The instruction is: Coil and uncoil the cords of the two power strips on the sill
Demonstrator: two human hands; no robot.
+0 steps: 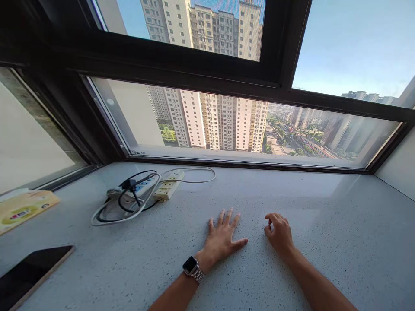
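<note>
My left hand [222, 237] lies palm down on the speckled white sill [253, 285], its fingers spread wide and nothing held. A smartwatch [191, 264] with a metal link band is around my left wrist. To the right, my right hand [279, 231] rests on or just over the same surface, fingers loosely curled. A small gap shows between its thumb and fingertips, with nothing visible in it. The two hands are apart. Nearest to my left hand is a cream power strip [168, 185], farther back and to the left.
Beside the cream strip sit a blue-and-white power strip [144, 186], a black plug [129, 185] and a looped white cable [129, 221]. Toward the left edge are a yellow tissue pack [30, 208] and a dark phone or tablet [32, 272]. A dark window frame [194, 71] bounds the back.
</note>
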